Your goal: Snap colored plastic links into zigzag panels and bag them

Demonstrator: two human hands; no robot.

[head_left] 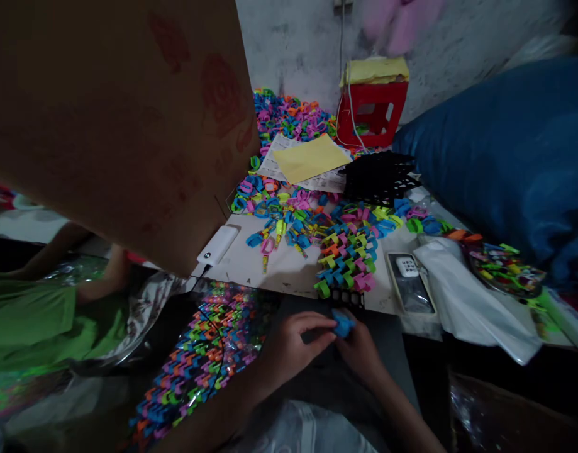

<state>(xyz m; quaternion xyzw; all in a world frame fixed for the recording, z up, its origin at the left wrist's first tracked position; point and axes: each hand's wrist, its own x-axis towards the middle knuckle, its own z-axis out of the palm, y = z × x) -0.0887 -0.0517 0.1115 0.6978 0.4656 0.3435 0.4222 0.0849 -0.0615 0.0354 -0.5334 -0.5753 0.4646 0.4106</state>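
Between my two hands, just in front of the table's near edge, is a small blue plastic piece (343,324). My left hand (300,343) pinches it from the left with thumb and forefinger. My right hand (359,346) grips it from the right, and its fingertips are partly hidden. Right beyond my hands stand neat rows of green, orange, pink and blue plastic pieces (348,258) set in a black grid strip (348,297). Left of these rows lie loose coloured pieces, some with thin yellow printed parts (279,231).
A large cardboard box (128,126) rises at left, beside a white power bank (219,244). Black grids (380,179), yellow paper (312,157) and a red stool (373,113) lie behind. At right are a phone (411,286) and blue sack (505,157). A person in green (34,321) sits left.
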